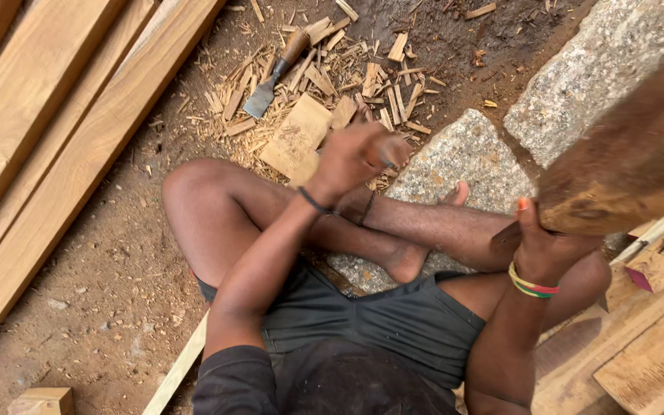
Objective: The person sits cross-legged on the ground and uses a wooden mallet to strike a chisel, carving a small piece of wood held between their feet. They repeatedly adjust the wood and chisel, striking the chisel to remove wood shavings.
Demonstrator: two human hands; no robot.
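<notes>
I sit cross-legged on dirt. My left hand (pixel 347 163) is closed around a round wooden tool handle (pixel 390 149), held upright over a small flat wooden block (pixel 297 135) that lies among wood chips; the tool's tip is hidden by my hand. My right hand (pixel 545 247), with a coloured bangle at the wrist, grips a thick rough wooden club (pixel 633 157), raised near the camera at the right and blurred. The two hands are well apart.
A chisel with a wooden handle (pixel 273 78) lies in the wood chips (pixel 363 73) beyond the block. Long planks (pixel 63 131) lie at the left. Grey stone slabs (pixel 466 157) sit under my feet and at the upper right. Cut boards (pixel 647 346) lie at the lower right.
</notes>
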